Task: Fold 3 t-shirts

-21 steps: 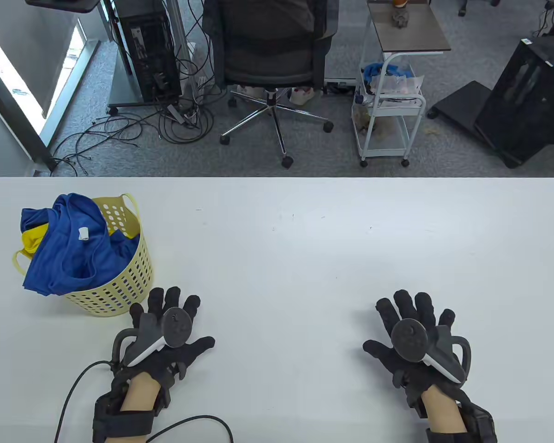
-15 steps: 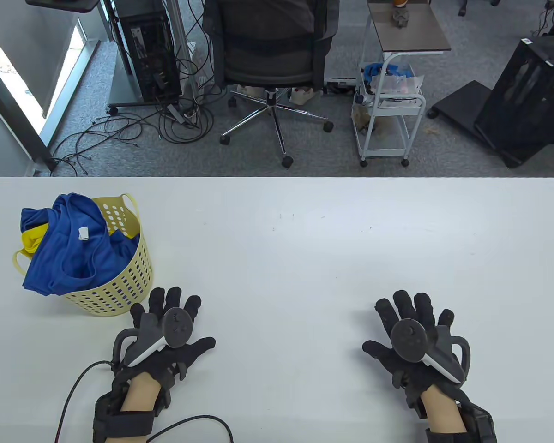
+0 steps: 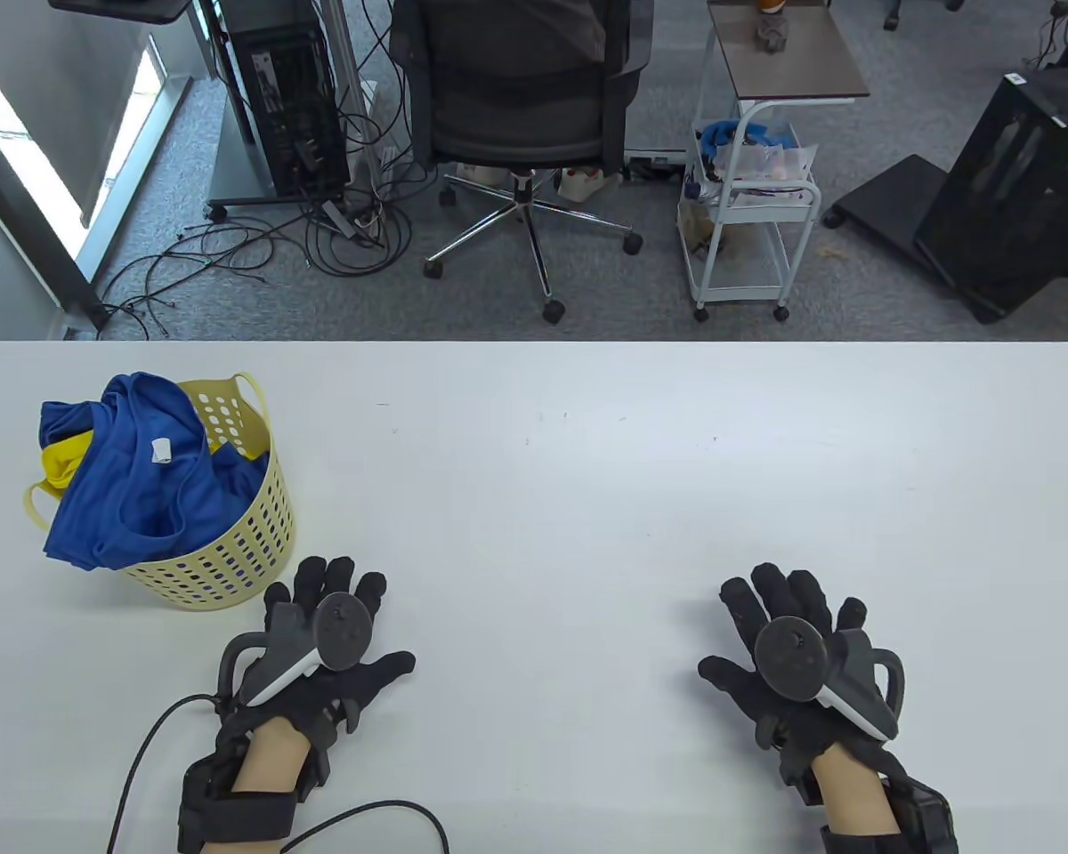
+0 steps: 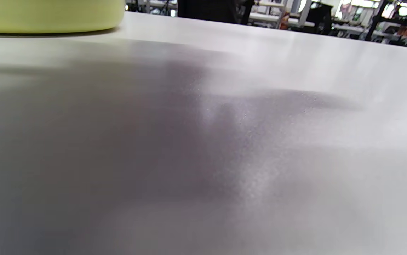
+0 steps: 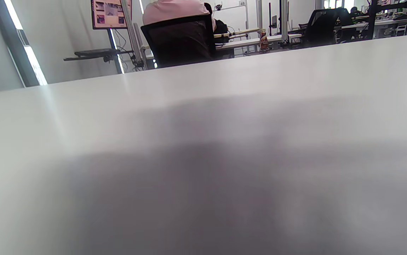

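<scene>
A pale yellow basket [image 3: 258,534] stands at the table's left, stuffed with a crumpled blue t-shirt [image 3: 133,480] that spills over its rim; a strip of yellow t-shirt [image 3: 58,463] shows beneath it. My left hand [image 3: 334,614] lies palm down on the white table [image 3: 587,498], just right of the basket's front, fingers spread and holding nothing. Far to the right, my right hand [image 3: 788,623] rests the same way, empty. The left wrist view catches only the basket's base [image 4: 47,16] and tabletop; neither wrist view shows fingers.
A black cable [image 3: 142,756] runs from my left wrist along the table's front edge. Beyond the far edge stand an office chair [image 3: 521,107], a white cart [image 3: 752,178], a computer tower [image 3: 285,98] and black cases [image 3: 1006,187] on the floor.
The fingertips of both hands have drawn back slightly toward me; the hands otherwise stay flat in place. The basket and shirts have not moved.
</scene>
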Demonstrator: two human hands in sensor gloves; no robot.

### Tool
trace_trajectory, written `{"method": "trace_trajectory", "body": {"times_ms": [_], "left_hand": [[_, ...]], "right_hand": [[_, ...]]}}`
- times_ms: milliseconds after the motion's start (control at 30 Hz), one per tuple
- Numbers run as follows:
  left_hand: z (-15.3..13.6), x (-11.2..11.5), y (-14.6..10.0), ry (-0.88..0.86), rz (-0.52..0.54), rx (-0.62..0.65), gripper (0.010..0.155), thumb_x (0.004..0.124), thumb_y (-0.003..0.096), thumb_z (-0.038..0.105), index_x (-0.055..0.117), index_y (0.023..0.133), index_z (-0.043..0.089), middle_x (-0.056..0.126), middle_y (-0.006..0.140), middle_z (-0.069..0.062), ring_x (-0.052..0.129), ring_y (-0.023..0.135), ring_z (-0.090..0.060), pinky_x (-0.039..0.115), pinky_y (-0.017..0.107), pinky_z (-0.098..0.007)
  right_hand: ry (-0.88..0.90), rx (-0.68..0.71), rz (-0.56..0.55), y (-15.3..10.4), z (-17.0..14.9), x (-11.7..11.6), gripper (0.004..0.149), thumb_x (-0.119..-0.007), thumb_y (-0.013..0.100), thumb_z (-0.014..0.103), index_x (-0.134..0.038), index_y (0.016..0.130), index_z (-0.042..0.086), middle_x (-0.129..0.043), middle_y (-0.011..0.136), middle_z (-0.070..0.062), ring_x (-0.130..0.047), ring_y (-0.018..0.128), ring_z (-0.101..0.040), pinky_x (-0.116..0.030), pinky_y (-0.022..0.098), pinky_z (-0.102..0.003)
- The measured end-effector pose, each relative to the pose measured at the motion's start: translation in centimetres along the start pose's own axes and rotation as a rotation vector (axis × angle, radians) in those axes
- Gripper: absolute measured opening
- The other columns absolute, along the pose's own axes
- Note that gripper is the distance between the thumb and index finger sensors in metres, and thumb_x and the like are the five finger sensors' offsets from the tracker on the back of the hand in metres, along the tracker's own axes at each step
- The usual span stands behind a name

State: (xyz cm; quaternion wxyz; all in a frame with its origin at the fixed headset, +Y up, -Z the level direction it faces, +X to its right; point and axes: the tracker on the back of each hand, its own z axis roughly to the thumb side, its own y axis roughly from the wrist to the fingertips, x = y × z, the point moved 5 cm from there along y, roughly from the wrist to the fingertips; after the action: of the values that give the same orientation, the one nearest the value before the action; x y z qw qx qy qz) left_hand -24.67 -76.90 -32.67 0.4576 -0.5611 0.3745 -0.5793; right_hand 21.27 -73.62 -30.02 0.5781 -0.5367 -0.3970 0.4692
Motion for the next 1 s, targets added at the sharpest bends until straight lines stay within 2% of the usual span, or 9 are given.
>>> {"method": "trace_trajectory", "body": {"times_ms": [67, 133, 233, 367, 400, 500, 633, 800, 1000], "left_hand": [[0.2, -0.4, -0.1, -0.011, -0.004, -0.002, 0.091, 0.055, 0.0362, 0.077, 0.019, 0.109, 0.037, 0.009, 0.116, -0.002, -0.003, 0.104, -0.027, 0.009, 0.078, -0.058], [0.3, -1.5, -0.3, -0.028, -0.002, -0.017, 0.087, 0.056, 0.0383, 0.074, 0.021, 0.109, 0.036, 0.010, 0.116, -0.002, 0.000, 0.105, -0.027, 0.014, 0.080, -0.055], [0.4, -4.3, -0.8, -0.029, 0.084, -0.020, 0.083, 0.060, 0.0403, 0.068, 0.029, 0.109, 0.034, 0.018, 0.117, -0.002, 0.010, 0.107, -0.027, 0.021, 0.082, -0.053], [-0.8, -9.4, -1.9, -0.049, 0.169, -0.059, 0.078, 0.065, 0.0412, 0.063, 0.040, 0.108, 0.031, 0.025, 0.117, 0.001, 0.015, 0.108, -0.026, 0.024, 0.082, -0.053], [-1.2, -10.7, -2.1, -0.044, 0.173, -0.067, 0.076, 0.067, 0.0415, 0.062, 0.045, 0.107, 0.030, 0.028, 0.117, 0.000, 0.017, 0.108, -0.026, 0.026, 0.082, -0.053], [-2.6, -13.7, -2.6, -0.011, 0.160, -0.096, 0.072, 0.069, 0.0425, 0.058, 0.048, 0.106, 0.030, 0.032, 0.116, 0.001, 0.023, 0.109, -0.026, 0.034, 0.083, -0.051], [-4.3, -17.2, -3.9, 0.064, 0.231, -0.153, 0.069, 0.072, 0.0431, 0.053, 0.050, 0.105, 0.031, 0.036, 0.116, 0.001, 0.027, 0.109, -0.026, 0.036, 0.083, -0.051], [-6.3, -20.3, -5.6, 0.128, 0.323, -0.219, 0.066, 0.077, 0.0429, 0.048, 0.055, 0.103, 0.032, 0.040, 0.116, -0.001, 0.029, 0.109, -0.026, 0.038, 0.083, -0.052], [-9.5, -21.5, -6.6, 0.187, 0.289, -0.356, 0.066, 0.080, 0.0426, 0.045, 0.054, 0.102, 0.034, 0.041, 0.116, 0.000, 0.031, 0.109, -0.027, 0.042, 0.082, -0.054]], "right_hand": [[0.003, 0.012, -0.003, 0.0, 0.2, 0.1, 0.078, -0.068, 0.035, 0.065, -0.035, 0.100, 0.037, -0.028, 0.115, -0.003, -0.035, 0.108, -0.042, -0.027, 0.071, -0.079], [-0.011, 0.012, 0.009, 0.2, 0.3, -0.1, 0.078, -0.068, 0.035, 0.065, -0.035, 0.100, 0.037, -0.028, 0.115, -0.003, -0.036, 0.108, -0.042, -0.029, 0.072, -0.077], [-0.018, 0.013, 0.022, 0.2, 0.4, -0.2, 0.078, -0.068, 0.035, 0.065, -0.034, 0.100, 0.037, -0.027, 0.115, -0.003, -0.036, 0.108, -0.043, -0.029, 0.072, -0.077], [-0.015, 0.016, 0.024, 0.2, 0.4, -0.3, 0.078, -0.068, 0.036, 0.065, -0.033, 0.100, 0.037, -0.026, 0.115, -0.003, -0.035, 0.108, -0.043, -0.029, 0.072, -0.077], [-0.016, 0.015, 0.023, 0.2, 0.4, -0.3, 0.078, -0.068, 0.036, 0.065, -0.033, 0.100, 0.037, -0.026, 0.115, -0.003, -0.035, 0.108, -0.043, -0.029, 0.072, -0.078], [-0.017, 0.013, 0.019, 0.2, 0.3, -0.2, 0.078, -0.068, 0.036, 0.065, -0.033, 0.100, 0.037, -0.026, 0.115, -0.003, -0.035, 0.108, -0.043, -0.029, 0.072, -0.078], [-0.021, 0.009, 0.020, 0.2, 0.3, -0.2, 0.078, -0.068, 0.036, 0.065, -0.033, 0.100, 0.037, -0.025, 0.115, -0.003, -0.035, 0.108, -0.043, -0.029, 0.072, -0.078], [-0.021, 0.006, 0.022, 0.1, 0.3, -0.2, 0.078, -0.068, 0.036, 0.065, -0.033, 0.100, 0.037, -0.025, 0.115, -0.003, -0.035, 0.108, -0.043, -0.029, 0.072, -0.078], [-0.018, 0.008, 0.018, 0.1, 0.3, -0.2, 0.078, -0.068, 0.036, 0.065, -0.033, 0.100, 0.037, -0.025, 0.115, -0.003, -0.035, 0.108, -0.043, -0.029, 0.072, -0.078]]}}
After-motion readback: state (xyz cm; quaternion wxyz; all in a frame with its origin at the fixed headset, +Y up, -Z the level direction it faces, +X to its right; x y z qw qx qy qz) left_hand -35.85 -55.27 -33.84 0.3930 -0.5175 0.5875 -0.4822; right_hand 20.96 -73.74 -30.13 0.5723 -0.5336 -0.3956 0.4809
